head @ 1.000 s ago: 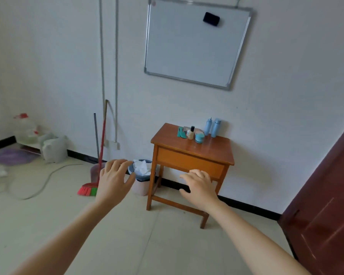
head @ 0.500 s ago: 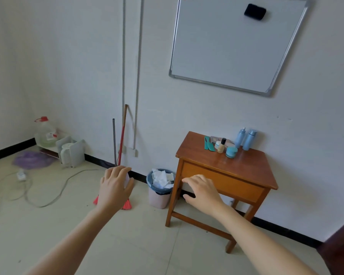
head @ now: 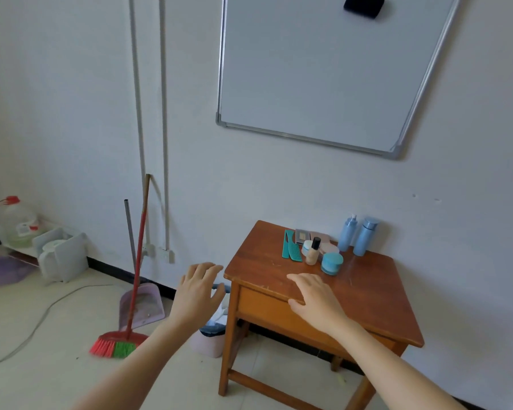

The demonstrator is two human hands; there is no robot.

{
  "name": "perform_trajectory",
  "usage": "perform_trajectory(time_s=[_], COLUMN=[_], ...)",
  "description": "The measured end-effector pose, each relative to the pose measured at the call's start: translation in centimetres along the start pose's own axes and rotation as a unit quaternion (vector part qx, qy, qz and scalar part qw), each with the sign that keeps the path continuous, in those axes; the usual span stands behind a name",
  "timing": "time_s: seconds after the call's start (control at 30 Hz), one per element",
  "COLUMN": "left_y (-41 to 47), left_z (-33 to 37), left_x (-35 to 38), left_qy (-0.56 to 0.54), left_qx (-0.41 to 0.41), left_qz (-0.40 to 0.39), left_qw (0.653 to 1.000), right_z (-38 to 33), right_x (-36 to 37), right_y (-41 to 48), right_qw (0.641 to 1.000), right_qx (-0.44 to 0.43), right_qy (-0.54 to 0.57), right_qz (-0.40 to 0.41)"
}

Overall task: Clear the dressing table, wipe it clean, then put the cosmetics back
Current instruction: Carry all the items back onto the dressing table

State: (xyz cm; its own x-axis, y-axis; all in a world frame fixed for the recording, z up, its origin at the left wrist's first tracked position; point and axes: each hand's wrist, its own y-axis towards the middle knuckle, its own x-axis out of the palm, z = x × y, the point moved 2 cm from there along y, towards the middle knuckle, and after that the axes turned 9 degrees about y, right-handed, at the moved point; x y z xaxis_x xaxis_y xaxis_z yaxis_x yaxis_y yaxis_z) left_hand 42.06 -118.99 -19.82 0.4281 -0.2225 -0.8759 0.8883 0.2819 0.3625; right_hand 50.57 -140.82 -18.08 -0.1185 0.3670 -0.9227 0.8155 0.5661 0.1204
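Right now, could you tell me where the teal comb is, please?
In the head view, the teal comb lies towards the back of the wooden table, at the left end of the cosmetics, just left of the foundation bottle.

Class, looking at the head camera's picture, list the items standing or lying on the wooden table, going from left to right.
green comb, foundation bottle, round blue jar, blue pump bottle, blue capped bottle

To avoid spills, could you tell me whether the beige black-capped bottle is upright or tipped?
Upright: the beige black-capped bottle stands on the wooden table, cap on top.
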Motion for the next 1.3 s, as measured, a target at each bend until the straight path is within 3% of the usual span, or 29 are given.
perform_trajectory(time_s=[0.27,0.57,0.87,1.0,1.3], left_y=[3.4,15.2,24.5,27.2,27.4], left_z=[-0.6,-0.4,-3.1,-3.6,-4.1], left_x=[9.6,17.5,25.3,27.5,29.3], left_qy=[-0.008,-0.052,-0.031,0.042,0.044], left_qx=[-0.072,-0.05,0.041,0.073,0.117], left_qz=[-0.086,-0.132,-0.209,-0.229,-0.288], left_qw=[0.994,0.989,0.977,0.97,0.949], right_z=[7.4,10.7,13.1,13.4,16.9], right_x=[5.8,9.6,12.3,13.8,13.9], right_y=[5.5,14.5,25.2,27.2,31.5], right_qw=[0.99,0.981,0.953,0.942,0.938], right_qx=[0.076,0.14,0.27,0.31,0.339], right_qy=[0.096,0.114,0.123,0.118,0.056], right_qz=[-0.068,-0.072,-0.057,-0.043,-0.036])
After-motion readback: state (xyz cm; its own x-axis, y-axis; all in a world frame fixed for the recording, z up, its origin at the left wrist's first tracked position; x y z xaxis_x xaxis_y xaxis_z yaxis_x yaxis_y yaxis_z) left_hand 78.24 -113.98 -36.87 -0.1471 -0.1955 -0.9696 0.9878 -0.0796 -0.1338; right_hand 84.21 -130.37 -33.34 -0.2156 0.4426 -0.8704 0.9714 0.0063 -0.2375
